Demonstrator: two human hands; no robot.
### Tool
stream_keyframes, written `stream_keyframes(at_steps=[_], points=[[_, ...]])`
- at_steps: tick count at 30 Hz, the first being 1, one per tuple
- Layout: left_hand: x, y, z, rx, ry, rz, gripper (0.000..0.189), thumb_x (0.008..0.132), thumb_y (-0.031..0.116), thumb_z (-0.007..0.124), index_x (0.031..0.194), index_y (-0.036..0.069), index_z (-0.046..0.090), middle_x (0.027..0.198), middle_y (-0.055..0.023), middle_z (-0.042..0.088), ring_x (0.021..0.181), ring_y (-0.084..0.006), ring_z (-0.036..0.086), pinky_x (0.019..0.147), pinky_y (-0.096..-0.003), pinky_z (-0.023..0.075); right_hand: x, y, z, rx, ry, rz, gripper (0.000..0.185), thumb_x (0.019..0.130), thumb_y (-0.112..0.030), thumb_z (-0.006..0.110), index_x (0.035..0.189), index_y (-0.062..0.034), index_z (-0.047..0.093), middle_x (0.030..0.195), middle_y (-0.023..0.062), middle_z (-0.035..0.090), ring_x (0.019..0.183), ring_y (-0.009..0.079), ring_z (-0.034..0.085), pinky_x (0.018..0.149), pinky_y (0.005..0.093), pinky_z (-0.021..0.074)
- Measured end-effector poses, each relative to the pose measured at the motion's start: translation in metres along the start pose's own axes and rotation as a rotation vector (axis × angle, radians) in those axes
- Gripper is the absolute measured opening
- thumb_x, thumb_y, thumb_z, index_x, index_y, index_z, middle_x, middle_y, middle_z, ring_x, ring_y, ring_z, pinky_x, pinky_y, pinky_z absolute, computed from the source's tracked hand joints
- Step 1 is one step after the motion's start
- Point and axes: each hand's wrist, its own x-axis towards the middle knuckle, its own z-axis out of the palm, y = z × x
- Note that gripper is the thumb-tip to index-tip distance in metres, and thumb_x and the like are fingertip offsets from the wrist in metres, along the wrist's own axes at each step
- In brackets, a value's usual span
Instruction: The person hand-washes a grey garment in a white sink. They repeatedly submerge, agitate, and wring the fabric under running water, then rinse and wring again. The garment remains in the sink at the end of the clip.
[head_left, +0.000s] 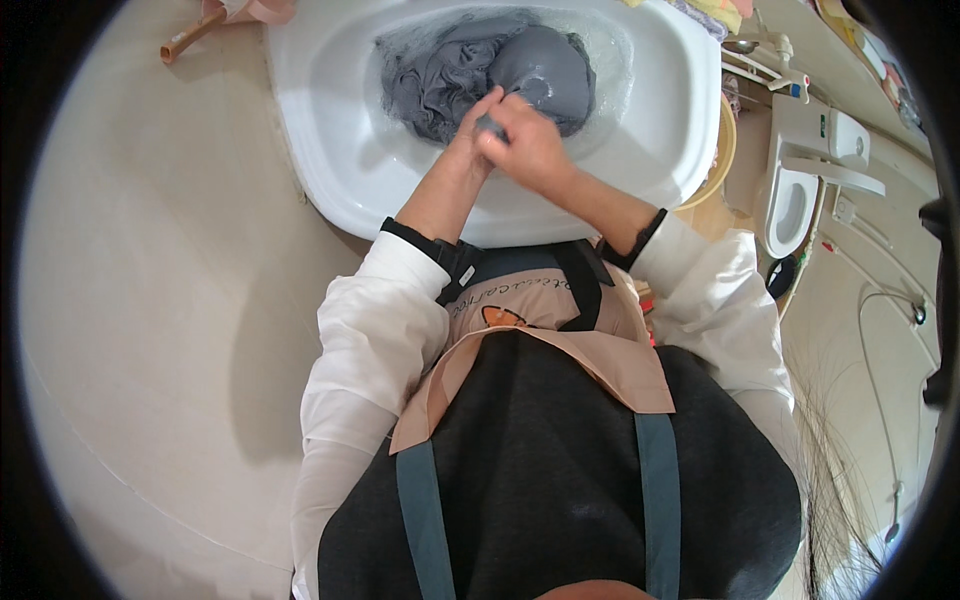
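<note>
Wet dark grey cloth (450, 71) lies bunched in water inside a white washbasin (330, 150). On its right part, the cloth bulges into a smooth, shiny dome (544, 64). My hands meet above the near side of the basin. A small fold of grey cloth (493, 127) shows between them. My right hand (532, 142) is closed around this fold and looks slightly blurred. Pressed against it from the left is my left hand (474, 139), also gripping the cloth, its fingers partly hidden by the right hand.
Folded coloured cloths (705, 15) rest at the basin's back right rim. Beside the basin, lower down, is a yellow tub (724, 150). A toilet (791, 210) and a wall tap (784, 56) are on the right. A wooden handle (191, 37) juts out at top left.
</note>
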Motion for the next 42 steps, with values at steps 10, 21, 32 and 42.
stream_keyframes(at_steps=[10, 21, 32, 42], points=[[0.001, -0.009, 0.003, -0.113, -0.068, 0.127, 0.031, 0.090, 0.021, 0.037, 0.113, 0.002, 0.046, 0.112, -0.0129, 0.052, 0.103, -0.0237, 0.052, 0.089, -0.0403, 0.0436, -0.004, -0.015, 0.003, 0.110, 0.016, -0.098, 0.025, 0.078, -0.027, 0.054, 0.088, -0.0040, 0.053, 0.090, 0.0163, 0.049, 0.084, 0.0347, 0.053, 0.072, 0.0437, 0.0445], [-0.006, -0.002, -0.008, 0.177, 0.177, -0.037, 0.045, 0.093, 0.032, 0.038, 0.124, 0.000, 0.035, 0.125, -0.0199, 0.039, 0.114, -0.0343, 0.043, 0.094, -0.0584, 0.0319, 0.020, 0.058, -0.014, 0.035, 0.466, 0.343, 0.034, 0.076, -0.019, 0.050, 0.098, 0.0071, 0.048, 0.090, 0.0278, 0.056, 0.087, 0.0419, 0.053, 0.079, 0.0434, 0.0425], [-0.015, -0.016, 0.005, 0.011, 0.087, 0.101, 0.039, 0.092, 0.033, 0.035, 0.116, 0.005, 0.045, 0.114, -0.0129, 0.050, 0.107, -0.0258, 0.049, 0.089, -0.0461, 0.0413, -0.007, -0.015, -0.007, 0.016, 0.140, 0.290, 0.032, 0.077, -0.026, 0.052, 0.097, -0.0009, 0.050, 0.085, 0.0234, 0.059, 0.081, 0.0384, 0.057, 0.072, 0.0433, 0.0453], [-0.013, -0.010, -0.004, -0.059, 0.054, 0.165, 0.030, 0.089, 0.023, 0.043, 0.109, 0.001, 0.051, 0.108, -0.0113, 0.055, 0.102, -0.0232, 0.052, 0.090, -0.0414, 0.0405, 0.002, 0.028, -0.001, -0.123, 0.255, 0.318, 0.039, 0.077, -0.032, 0.053, 0.101, -0.0021, 0.050, 0.096, 0.0246, 0.057, 0.087, 0.0334, 0.058, 0.075, 0.0425, 0.0460]])
